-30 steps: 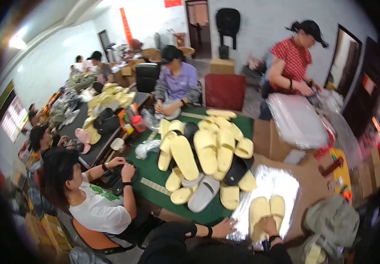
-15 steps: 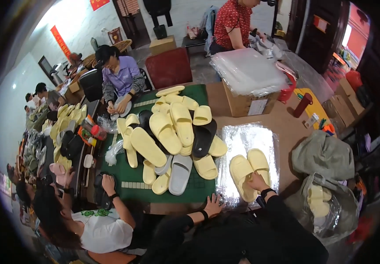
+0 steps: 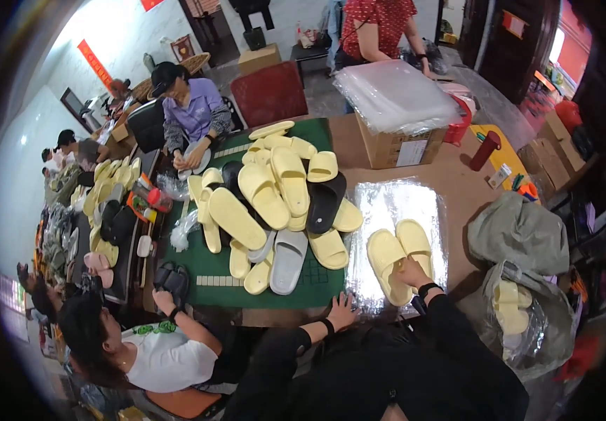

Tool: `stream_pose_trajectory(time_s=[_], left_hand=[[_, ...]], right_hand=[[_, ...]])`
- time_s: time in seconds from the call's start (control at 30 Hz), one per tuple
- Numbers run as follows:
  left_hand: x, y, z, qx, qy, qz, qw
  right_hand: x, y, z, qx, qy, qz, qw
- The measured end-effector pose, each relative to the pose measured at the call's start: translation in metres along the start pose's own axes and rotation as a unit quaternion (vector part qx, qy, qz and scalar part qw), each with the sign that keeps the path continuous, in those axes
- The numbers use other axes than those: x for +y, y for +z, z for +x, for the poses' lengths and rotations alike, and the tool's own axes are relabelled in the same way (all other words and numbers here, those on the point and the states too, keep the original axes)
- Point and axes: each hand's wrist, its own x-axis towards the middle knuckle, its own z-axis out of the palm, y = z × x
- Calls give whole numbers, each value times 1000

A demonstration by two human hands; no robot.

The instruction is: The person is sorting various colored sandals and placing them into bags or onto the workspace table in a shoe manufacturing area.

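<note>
The pair of pale yellow slide sandals (image 3: 383, 254) rests side by side on glossy clear plastic film (image 3: 381, 200), which lies flat on the brown surface (image 3: 461, 184) in front of the person. The right hand (image 3: 409, 273) reaches in from the near side and contacts the pair where the two sandals meet. Its fingers are partly bent; the fingertips are hidden, so how tightly this grip closes cannot be told.

The left hand (image 3: 341, 311) is at the near edge of the surface, just beside the near left corner of the film. Its grip is slack, fingers spread, with nothing held.

To the left of the film, a green mat (image 3: 310, 295) carries a heap of slide sandals. Most are pale yellow; a grey slide sandal (image 3: 289, 263) and a black slide sandal (image 3: 327, 203) lie among them. Beyond the film, a cardboard box (image 3: 397, 149) supports stacked clear plastic bags (image 3: 395, 91). A dark red cylinder (image 3: 485, 151) is to the right of the box. Nearer, at the right, is a grey-green sack (image 3: 517, 235). A co-worker in a white shirt (image 3: 173, 361) sits at the left, one hand at black sandals (image 3: 171, 281).
</note>
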Motion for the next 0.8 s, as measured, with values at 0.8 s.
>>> stream_pose_trajectory(time_s=[0.8], left_hand=[[35,-121,36,127,27,-94,987]], right_hand=[[3,-38,-26,164,-95,19,982]])
